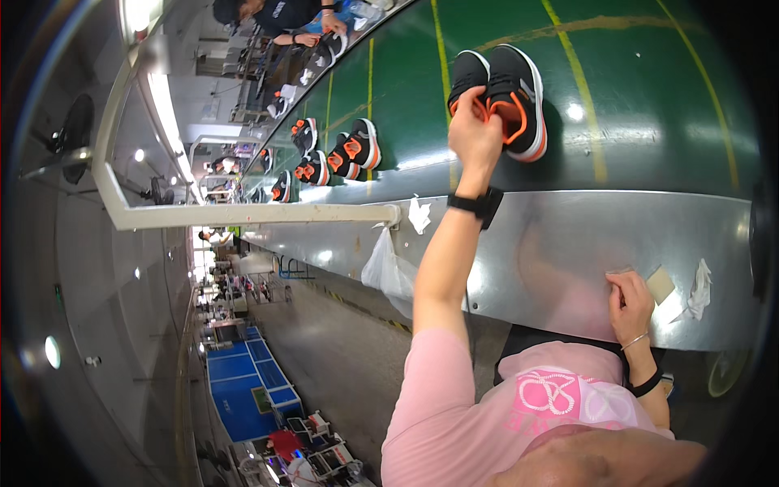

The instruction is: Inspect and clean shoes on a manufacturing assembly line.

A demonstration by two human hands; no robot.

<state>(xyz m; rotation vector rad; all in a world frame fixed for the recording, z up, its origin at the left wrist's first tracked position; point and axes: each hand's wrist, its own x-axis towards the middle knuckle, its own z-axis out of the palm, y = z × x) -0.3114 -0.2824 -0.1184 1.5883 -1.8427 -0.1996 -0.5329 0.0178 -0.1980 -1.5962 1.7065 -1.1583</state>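
My left hand [477,134], a dark band on its wrist, reaches over the green conveyor belt [649,105]. Its fingers are closed on the collars of a pair of black sneakers [515,81] with orange linings and white-and-orange soles. The two shoes stand side by side, toes pointing away from me. My right hand [631,302] rests at the metal ledge [552,252] with loosely bent fingers and nothing visible in them. Beside it lie a small beige square piece [660,285] and a crumpled white tissue [699,288].
Several similar sneakers [361,144] stand farther left on the belt. A pale metal frame [268,214] crosses above the ledge, with a clear plastic bag [388,268] hanging from it. Across the belt, another person [280,18] handles a shoe. White scrap [419,214] lies on the ledge.
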